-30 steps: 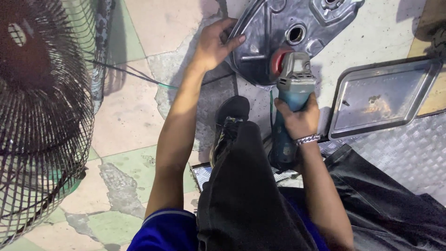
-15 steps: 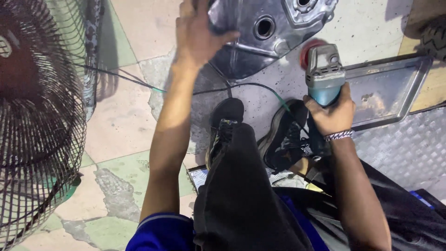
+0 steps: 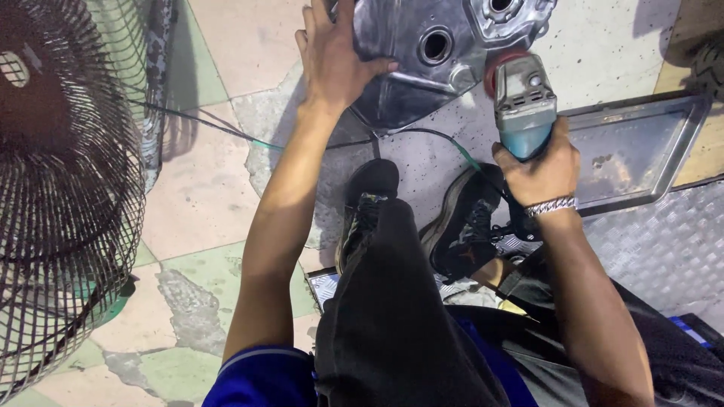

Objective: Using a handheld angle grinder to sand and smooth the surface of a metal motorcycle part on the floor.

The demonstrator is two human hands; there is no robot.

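Pressing left hand [image 3: 334, 56], fingers spread wide, on dented shiny metal tank [image 3: 434, 56] at twelve o'clock; gripping teal angle grinder [image 3: 523, 105] in right hand [image 3: 541, 169] at two o'clock, fingers wrapped.

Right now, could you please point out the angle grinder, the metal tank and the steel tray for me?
angle grinder [image 3: 524, 102]: head view, on its grey gear housing.
metal tank [image 3: 422, 83]: head view, on the shiny shell below the round hole.
steel tray [image 3: 641, 154]: head view, on its bare flat bottom.
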